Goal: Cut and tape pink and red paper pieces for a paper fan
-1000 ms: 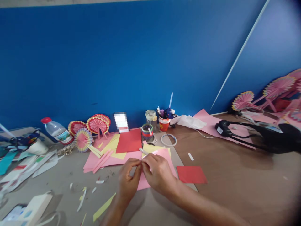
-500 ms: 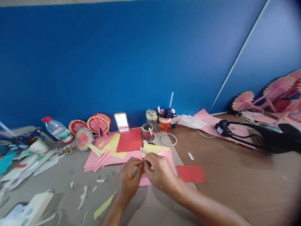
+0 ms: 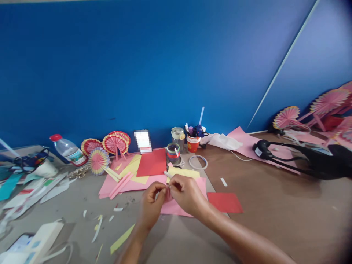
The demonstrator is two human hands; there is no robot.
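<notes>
Diffuse light is reaching the desk (image 3: 176, 244); nearside of the grip, soft shadows are falling. The left hand (image 3: 151, 205) is showing slight blur. Far right, vignetting is darkening corners.

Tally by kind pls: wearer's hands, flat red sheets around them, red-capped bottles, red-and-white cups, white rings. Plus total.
Hands: 2 (left hand, right hand)
Flat red sheets: 2 (back sheet, right-side sheet)
Red-capped bottle: 1
Red-and-white cup: 1
White ring: 1
Total: 7
</notes>
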